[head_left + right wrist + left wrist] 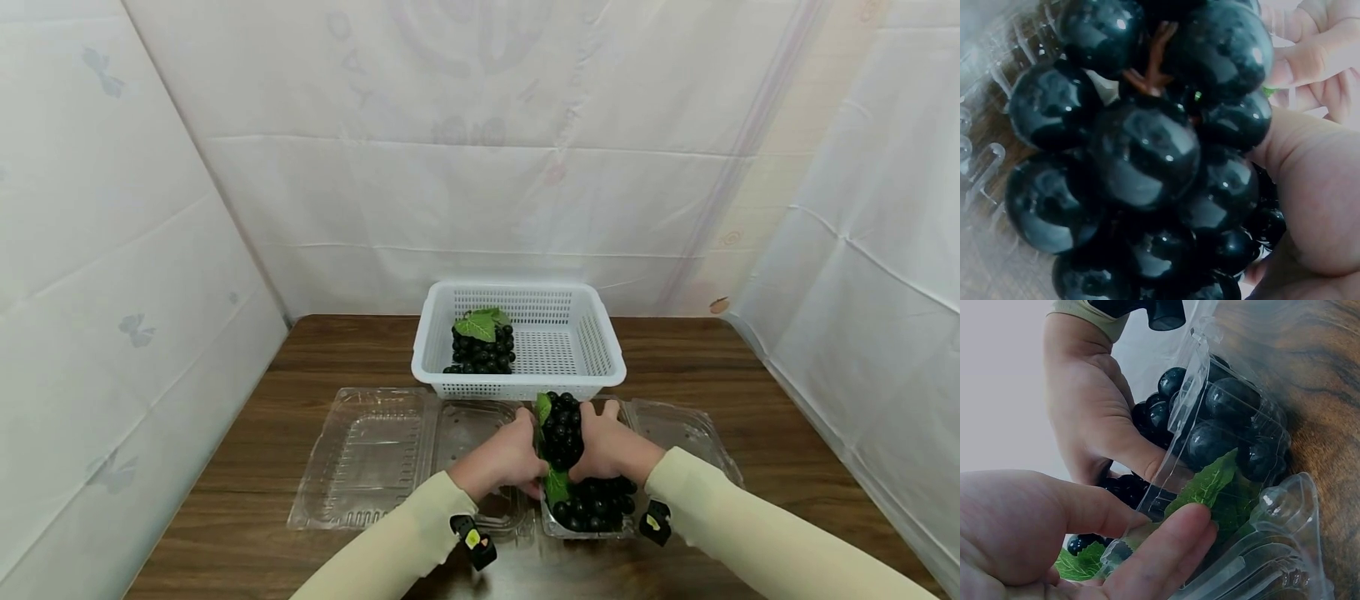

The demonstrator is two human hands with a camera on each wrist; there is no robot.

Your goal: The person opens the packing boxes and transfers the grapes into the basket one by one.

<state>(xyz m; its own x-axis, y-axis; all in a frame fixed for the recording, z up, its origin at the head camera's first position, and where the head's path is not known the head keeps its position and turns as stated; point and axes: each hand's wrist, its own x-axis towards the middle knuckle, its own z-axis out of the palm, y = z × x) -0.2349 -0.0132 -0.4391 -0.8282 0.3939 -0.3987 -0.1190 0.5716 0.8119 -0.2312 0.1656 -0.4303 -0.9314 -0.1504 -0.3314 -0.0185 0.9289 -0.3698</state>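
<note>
A bunch of dark grapes [592,504] with green leaves [1207,484] lies in a clear plastic clamshell box [551,529] at the front right of centre. My right hand [611,446] grips the bunch from the right, its thumb down inside the box in the left wrist view. Round dark grapes [1144,153] fill most of the right wrist view and hide the right fingertips. From the left, my left hand [517,454] pinches the box's upright side wall [1179,440] beside a leaf, thumb and fingers on either side of it.
Behind the boxes stands a white perforated basket [611,367], with another leafy grape bunch [480,354] on its left side. A second clear clamshell [375,458] lies opened out at left. The first box's lid [686,425] spreads right. White sheeting [450,200] encloses the wooden table [247,492].
</note>
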